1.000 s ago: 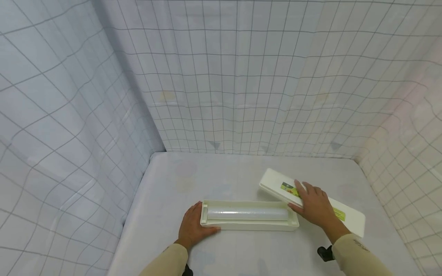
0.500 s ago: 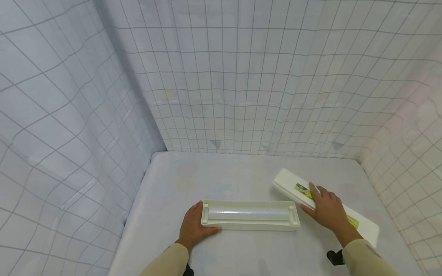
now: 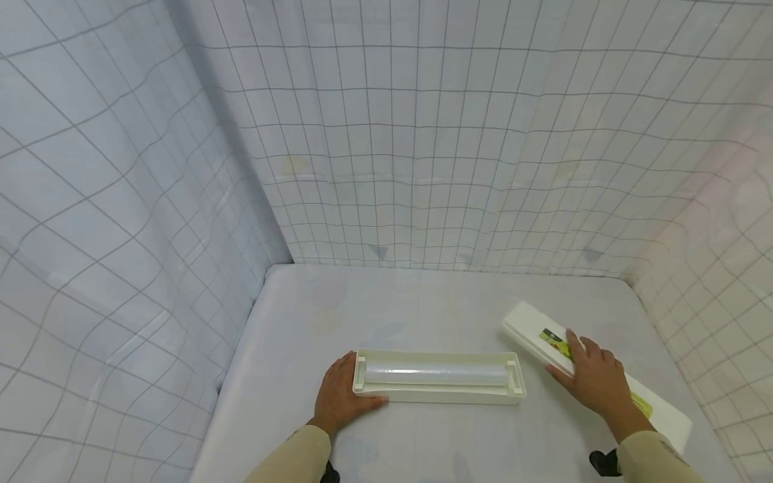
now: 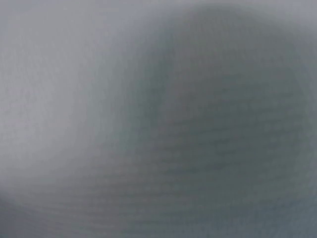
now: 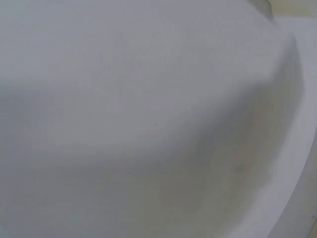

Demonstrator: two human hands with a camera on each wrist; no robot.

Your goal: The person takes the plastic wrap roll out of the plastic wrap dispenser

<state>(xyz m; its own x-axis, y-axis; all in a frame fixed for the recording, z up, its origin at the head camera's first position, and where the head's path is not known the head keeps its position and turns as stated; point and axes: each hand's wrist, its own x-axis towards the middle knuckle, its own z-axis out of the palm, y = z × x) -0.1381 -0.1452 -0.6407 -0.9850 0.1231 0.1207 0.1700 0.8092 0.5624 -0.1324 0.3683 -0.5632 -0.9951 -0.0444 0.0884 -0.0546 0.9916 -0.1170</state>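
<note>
A long cream plastic dispenser box (image 3: pixel 441 396) lies lengthwise on the white-covered table, its top off. Inside it rests a shiny roll of cling film (image 3: pixel 435 372). My left hand (image 3: pixel 339 397) grips the box's left end, thumb along the front wall and fingers behind the end. To the right, my right hand (image 3: pixel 594 384) holds the white lid (image 3: pixel 524 322) across its middle, thumb on the near edge and fingers over the top. The lid slants from back left to front right, and the hand partly hides its green label (image 3: pixel 553 343). Both wrist views are mostly blurred pale surfaces.
White cloth walls with a grey grid rise at the left, at the right (image 3: pixel 718 302) and at the back (image 3: pixel 410 168). The table (image 3: pixel 374 302) ends at the back wall. A black wrist strap (image 3: pixel 606 463) shows by the right sleeve.
My right hand has carried the lid rightward and slightly toward me, away from the box's right end, which it overlapped earlier. The left hand and the box have stayed nearly in place.
</note>
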